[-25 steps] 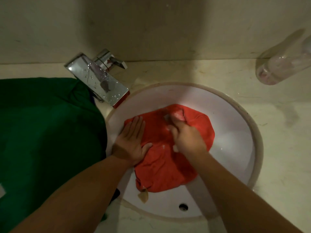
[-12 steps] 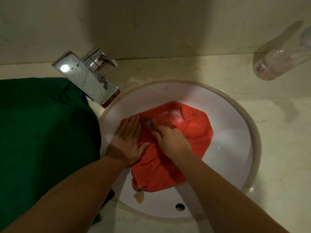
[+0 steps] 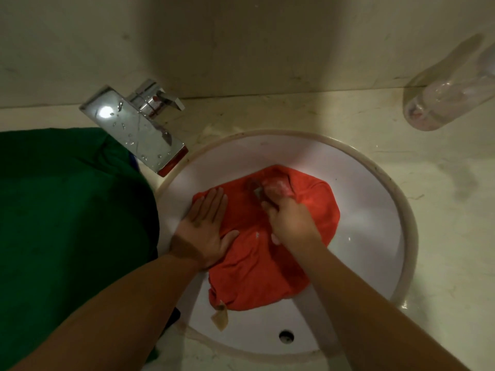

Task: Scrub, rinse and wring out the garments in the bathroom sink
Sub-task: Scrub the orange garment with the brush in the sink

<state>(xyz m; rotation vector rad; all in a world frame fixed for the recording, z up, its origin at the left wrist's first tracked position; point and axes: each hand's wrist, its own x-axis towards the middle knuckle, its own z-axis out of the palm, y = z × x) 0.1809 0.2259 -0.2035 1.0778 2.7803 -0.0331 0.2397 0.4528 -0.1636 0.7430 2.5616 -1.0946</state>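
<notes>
A wet red garment (image 3: 257, 271) lies spread in the white round sink (image 3: 375, 172). My left hand (image 3: 203, 228) presses flat on the garment's left edge, fingers straight. My right hand (image 3: 289, 220) sits on the garment's upper middle, its fingers curled round a small greyish object (image 3: 254, 190) that pokes out past the fingertips; it is too blurred to tell what it is. Pale suds (image 3: 278, 187) show on the cloth just beyond that hand. A beige tag (image 3: 220, 318) hangs from the garment's lower edge.
A large dark green garment (image 3: 67, 223) is heaped on the counter left of the sink. The chrome tap (image 3: 139, 129) juts over the sink's upper left rim. A clear plastic bottle (image 3: 450, 103) lies at the back right. The overflow hole (image 3: 286, 336) is at the near rim.
My right hand slid left across the red garment towards my left hand, then back to the right. My left hand stayed pressed flat in place.
</notes>
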